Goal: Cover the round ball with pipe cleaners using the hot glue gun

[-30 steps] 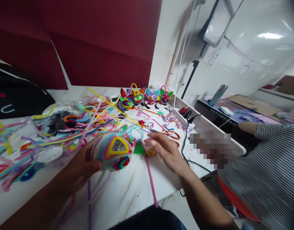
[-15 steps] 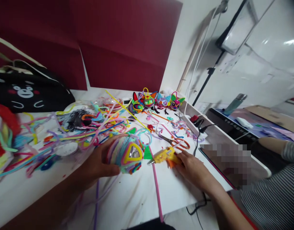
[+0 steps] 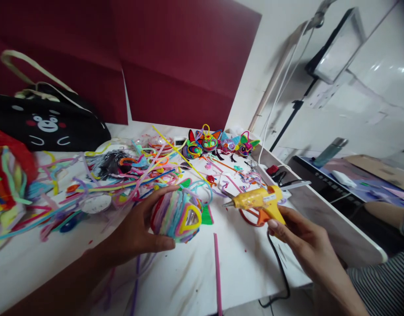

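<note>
My left hand (image 3: 149, 230) is closed around a ball wrapped in colourful pipe cleaners (image 3: 170, 215), with a yellow-rimmed opening on its right side. Held up above the table by its handle, a yellow glue gun (image 3: 257, 200) is in my right hand (image 3: 305, 239), its nozzle pointing left towards the ball. Orange-handled scissors (image 3: 251, 218) lie partly hidden beneath the glue gun. A green pipe-cleaner piece (image 3: 207, 216) rests just right of the ball. On the tabletop in front of me is a straight pink pipe cleaner (image 3: 217, 272).
Loose pipe cleaners (image 3: 145, 171) are heaped across the left. Several decorated animal-head ornaments (image 3: 209, 142) stand at the back. A black bag (image 3: 47, 125) sits at the far left. At right are a low white partition (image 3: 340, 224), a glue gun cord (image 3: 280, 267) and another person's striped sleeve (image 3: 382, 281).
My right hand has lifted the glue gun off the table, up and to the right. The ball stays in my left hand, turned slightly. The view has shifted a little.
</note>
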Available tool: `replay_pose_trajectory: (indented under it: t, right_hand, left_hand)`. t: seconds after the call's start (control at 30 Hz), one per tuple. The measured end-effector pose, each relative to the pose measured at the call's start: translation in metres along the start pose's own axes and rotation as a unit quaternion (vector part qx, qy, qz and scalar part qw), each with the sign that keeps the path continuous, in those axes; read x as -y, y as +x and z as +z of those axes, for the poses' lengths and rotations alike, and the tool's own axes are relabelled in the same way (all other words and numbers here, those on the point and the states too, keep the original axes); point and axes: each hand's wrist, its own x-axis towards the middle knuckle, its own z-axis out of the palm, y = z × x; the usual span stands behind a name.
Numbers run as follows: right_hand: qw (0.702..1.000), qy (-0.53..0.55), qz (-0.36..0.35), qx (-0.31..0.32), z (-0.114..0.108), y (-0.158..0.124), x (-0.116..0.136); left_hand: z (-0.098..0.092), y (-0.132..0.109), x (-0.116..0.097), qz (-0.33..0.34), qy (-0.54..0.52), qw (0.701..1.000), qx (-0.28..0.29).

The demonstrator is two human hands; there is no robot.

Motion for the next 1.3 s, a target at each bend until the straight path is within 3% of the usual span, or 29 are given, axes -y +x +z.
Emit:
replay_pose_trajectory:
  t: [0.2,0.3,0.47,0.73,1.0,1.3]
  right_hand:
    - [0.994,0.092,-0.058,0.032,0.015,-0.015,0.025]
    - [0.99,0.064,-0.101,0.069,0.025,-0.028,0.033]
    - [0.98,0.074,-0.175,0.059,0.05,-0.041,0.032]
    - [0.977,0.03,-0.211,0.007,0.072,-0.052,0.027]
    - [0.936,-0.11,-0.334,-0.004,0.07,-0.051,0.025]
    - [0.941,-0.136,-0.309,0.01,0.078,-0.052,0.026]
  left_hand:
    - [-0.001,0.0,-0.002,0.035,0.117,0.992,-0.012]
    - [-0.002,0.0,-0.002,0.08,0.24,0.967,-0.036]
    - [-0.001,-0.003,0.001,0.151,0.365,0.917,-0.063]
    - [0.009,-0.007,-0.004,0.18,0.398,0.896,-0.076]
    - [0.011,-0.007,-0.002,0.198,0.402,0.891,-0.077]
    - [0.012,-0.008,-0.002,0.216,0.426,0.875,-0.076]
